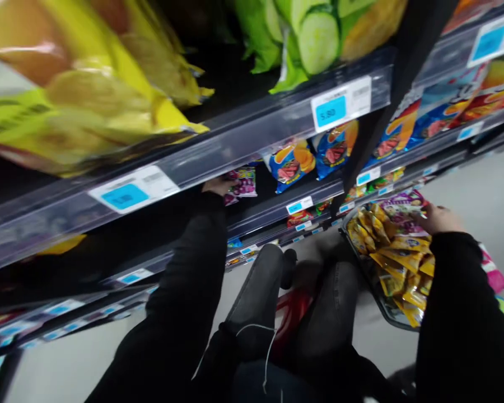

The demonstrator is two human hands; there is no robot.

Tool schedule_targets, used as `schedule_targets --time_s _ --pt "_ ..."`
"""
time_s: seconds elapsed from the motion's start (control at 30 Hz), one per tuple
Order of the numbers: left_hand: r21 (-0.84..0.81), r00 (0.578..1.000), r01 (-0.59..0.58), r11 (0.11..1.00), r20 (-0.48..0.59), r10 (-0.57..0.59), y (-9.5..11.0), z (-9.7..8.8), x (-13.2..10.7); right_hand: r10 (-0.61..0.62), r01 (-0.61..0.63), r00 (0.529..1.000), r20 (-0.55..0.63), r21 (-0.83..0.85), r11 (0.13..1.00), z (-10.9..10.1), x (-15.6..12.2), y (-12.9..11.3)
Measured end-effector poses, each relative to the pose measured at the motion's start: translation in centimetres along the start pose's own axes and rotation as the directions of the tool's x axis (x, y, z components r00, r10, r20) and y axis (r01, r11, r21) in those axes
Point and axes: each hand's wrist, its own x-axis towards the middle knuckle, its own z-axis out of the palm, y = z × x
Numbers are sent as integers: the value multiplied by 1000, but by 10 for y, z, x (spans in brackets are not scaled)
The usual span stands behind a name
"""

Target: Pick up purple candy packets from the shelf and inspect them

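Note:
My left hand (219,184) reaches in under a shelf edge, its fingers closed on a purple snack bag (246,182) on the lower shelf. The shelf above hides part of that hand. On the right, my right hand (444,218) grips the edge of another purple snack bag (403,210), held over the far end of a dark basket (392,320). Several yellow snack packets (403,263) fill the basket on the floor beside my right leg. Blue chip bags (292,165) stand on the shelf to the right of my left hand.
Large yellow chip bags (92,84) and green cucumber-print bags (315,39) hang over the upper shelf edge (243,146). A black upright (403,84) divides the shelving. Pink packaging (495,271) lies past my right arm. A red object (294,313) is between my legs; a white cord (269,358) hangs in front.

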Motion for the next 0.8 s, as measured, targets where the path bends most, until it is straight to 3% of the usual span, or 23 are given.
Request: schedule_targets --time_s 0.13,0.23,0.3,0.37,0.43,0.5,0.57,0.63,0.7,0.77,0.8 --pt "-37 982 -1 999 -191 -6 6 2 -17 -151 153 988 -28 80 985 -23 -62 -53" --pt "-166 946 -72 984 -324 15 1 0 -38 -308 302 950 -47 380 874 -28 -114 -106" --pt "-350 930 -118 929 -366 -20 -4 6 -63 -398 322 917 -26 637 701 -20 -145 -146" --pt "-580 940 -201 789 -340 -11 -7 24 -102 -485 190 873 46 885 425 -6 -172 -187" --pt "-736 965 -249 629 -245 96 -5 53 -153 -497 -8 861 106 981 194 10 -198 -222" --pt "-788 987 -141 600 -69 142 -1 81 -207 -455 -86 884 104 994 62 21 -219 -243" --pt "-757 976 -53 651 99 195 1 97 -250 -465 -119 877 120 992 31 29 -233 -243" --pt "-716 938 -108 690 157 310 -2 92 -267 -498 -134 857 129 991 25 32 -235 -220" --pt "-678 861 -262 687 158 484 -9 71 -249 -466 -103 879 106 994 33 30 -223 -178" --pt "-516 895 -399 758 -38 445 -15 43 -202 -302 -13 952 50 992 122 22 -198 -123" --pt "-408 928 -371 834 -141 344 -18 31 -172 -186 37 983 5 974 222 15 -181 -94"
